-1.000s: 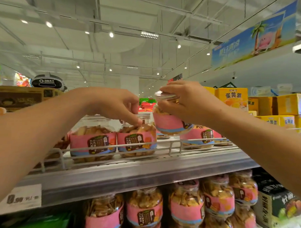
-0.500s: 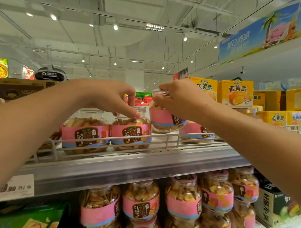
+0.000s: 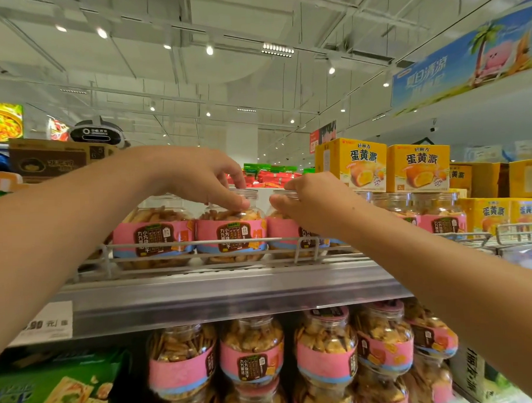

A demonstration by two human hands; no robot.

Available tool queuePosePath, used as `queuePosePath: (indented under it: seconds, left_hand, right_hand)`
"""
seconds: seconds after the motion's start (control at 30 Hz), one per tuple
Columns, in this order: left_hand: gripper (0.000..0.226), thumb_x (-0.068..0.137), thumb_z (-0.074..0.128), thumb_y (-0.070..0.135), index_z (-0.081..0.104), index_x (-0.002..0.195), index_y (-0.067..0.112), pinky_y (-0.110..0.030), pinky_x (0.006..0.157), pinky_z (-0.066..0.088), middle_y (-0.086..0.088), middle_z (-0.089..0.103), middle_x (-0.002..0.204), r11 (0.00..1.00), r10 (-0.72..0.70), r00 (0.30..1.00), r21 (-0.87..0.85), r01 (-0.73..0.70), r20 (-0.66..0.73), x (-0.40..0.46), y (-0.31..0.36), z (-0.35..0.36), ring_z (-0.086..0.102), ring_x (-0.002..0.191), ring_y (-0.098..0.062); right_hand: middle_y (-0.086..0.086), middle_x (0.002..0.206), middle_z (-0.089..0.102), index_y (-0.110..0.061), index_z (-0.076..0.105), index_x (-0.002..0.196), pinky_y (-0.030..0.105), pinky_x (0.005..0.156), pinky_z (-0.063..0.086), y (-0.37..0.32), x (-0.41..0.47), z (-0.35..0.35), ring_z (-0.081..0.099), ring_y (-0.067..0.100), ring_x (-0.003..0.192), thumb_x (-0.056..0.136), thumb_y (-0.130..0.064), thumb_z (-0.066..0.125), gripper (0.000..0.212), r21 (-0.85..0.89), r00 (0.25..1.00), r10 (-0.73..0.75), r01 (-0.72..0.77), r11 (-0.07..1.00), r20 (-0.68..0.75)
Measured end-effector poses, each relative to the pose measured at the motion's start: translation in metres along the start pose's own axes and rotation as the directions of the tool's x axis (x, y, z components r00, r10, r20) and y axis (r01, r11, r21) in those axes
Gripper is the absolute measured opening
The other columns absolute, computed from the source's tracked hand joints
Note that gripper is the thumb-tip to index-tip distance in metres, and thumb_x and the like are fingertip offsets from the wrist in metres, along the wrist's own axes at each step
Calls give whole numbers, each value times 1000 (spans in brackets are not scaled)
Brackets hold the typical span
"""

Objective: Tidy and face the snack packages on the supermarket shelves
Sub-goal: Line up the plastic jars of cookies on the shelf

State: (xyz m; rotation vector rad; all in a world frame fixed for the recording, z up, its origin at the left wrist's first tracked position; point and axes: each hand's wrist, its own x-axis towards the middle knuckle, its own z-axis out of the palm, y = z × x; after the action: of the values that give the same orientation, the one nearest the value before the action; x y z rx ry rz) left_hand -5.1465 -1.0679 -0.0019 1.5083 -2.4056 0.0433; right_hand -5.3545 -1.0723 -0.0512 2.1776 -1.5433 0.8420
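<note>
In the head view, on the top shelf (image 3: 226, 296) behind the wire rail (image 3: 197, 244), the left hand (image 3: 194, 176) pinches the lid and shoulder of the middle jar (image 3: 231, 232), while the right hand (image 3: 314, 204) curls round the neck of the jar beside it (image 3: 282, 231), whose dark label panel sits off to its right. To do this step well, I judge the right hand should twist its jar upright on its base until the panel faces out like the neighbour's, then slide it forward to touch the rail in line with the left-end jar (image 3: 154, 235), the left hand steadying its own jar against knocks.

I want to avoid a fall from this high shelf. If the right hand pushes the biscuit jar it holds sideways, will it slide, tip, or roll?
The jar looks squat and wide, so it probably slides rather than tips. The wire rail before it should stop a forward fall. Its clear wall looks smooth, so the right hand may slip.
</note>
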Motion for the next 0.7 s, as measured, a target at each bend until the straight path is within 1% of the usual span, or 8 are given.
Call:
queuePosePath:
  seconds: [0.1, 0.17, 0.23, 0.33, 0.4, 0.5, 0.6, 0.7]
  left_hand:
    - [69, 61, 58, 76, 58, 120, 41, -28, 76, 45, 12, 60, 112, 999, 11, 1000, 36, -10, -11, 0, -1, 1, 57, 98, -4]
    - [74, 57, 59, 78, 56, 122, 42, -26, 73, 44, 12, 58, 115, 1000, 9, 1000, 23, -9, 1, -1, -2, 2, 55, 97, -2]
    - [81, 51, 66, 76, 53, 124, 42, -24, 71, 45, 12, 55, 117, 1000, 6, 999, -13, -6, 31, -2, -4, 3, 56, 96, -4]
    - [83, 47, 73, 72, 53, 121, 42, -24, 73, 50, 10, 57, 117, 1000, 15, 1000, -25, -15, 18, -2, -4, 6, 61, 94, -7]
    - [83, 47, 72, 74, 52, 121, 43, -23, 72, 47, 10, 55, 117, 1000, 12, 1000, 7, -12, -23, -2, -3, 7, 58, 92, -4]
    - [88, 45, 66, 80, 52, 124, 44, -21, 68, 41, 10, 51, 118, 998, 14, 999, 54, -12, -46, -2, -3, 8, 51, 90, 1]
    - [92, 44, 62, 83, 53, 125, 42, -19, 65, 37, 12, 51, 113, 996, 16, 997, 88, -9, -73, -4, 0, 8, 50, 84, 4]
    - [92, 48, 60, 84, 51, 129, 41, -20, 65, 36, 13, 50, 113, 991, 13, 996, 134, -2, -86, -4, 0, 9, 47, 82, 5]
  right_hand:
    - [6, 110, 64, -16, 60, 121, 23, 59, 40, 2, 3, -5, 60, 20, 91, 97, -49, 45, 43, -42, 998, -21, 24, 999, 60]
    - [3, 125, 60, -21, 52, 135, 24, 66, 43, 6, 3, -14, 55, 17, 96, 94, -38, 52, 44, 53, 991, -27, 20, 998, 131]
    - [0, 129, 58, -24, 52, 136, 22, 71, 41, 10, 2, -21, 52, 14, 98, 92, -31, 55, 45, 125, 981, -53, 30, 992, 186]
    - [-1, 134, 57, -27, 52, 137, 22, 79, 39, 12, 1, -21, 53, 19, 112, 95, -35, 54, 43, 77, 982, -72, 59, 995, 174]
    - [1, 138, 54, -27, 49, 140, 27, 84, 36, 11, 1, -16, 51, 22, 121, 97, -38, 50, 44, 20, 984, -74, 71, 997, 161]
    - [0, 140, 54, -28, 50, 139, 29, 88, 38, 10, 0, -17, 49, 23, 124, 98, -36, 48, 42, 17, 985, -81, 79, 997, 155]
    - [0, 138, 55, -29, 53, 137, 25, 83, 37, 11, 2, -21, 52, 21, 118, 98, -35, 49, 40, 11, 986, -83, 82, 997, 144]
    - [1, 131, 60, -26, 56, 135, 21, 67, 41, 10, 4, -21, 52, 15, 97, 97, -32, 50, 38, -8, 985, -97, 99, 995, 142]
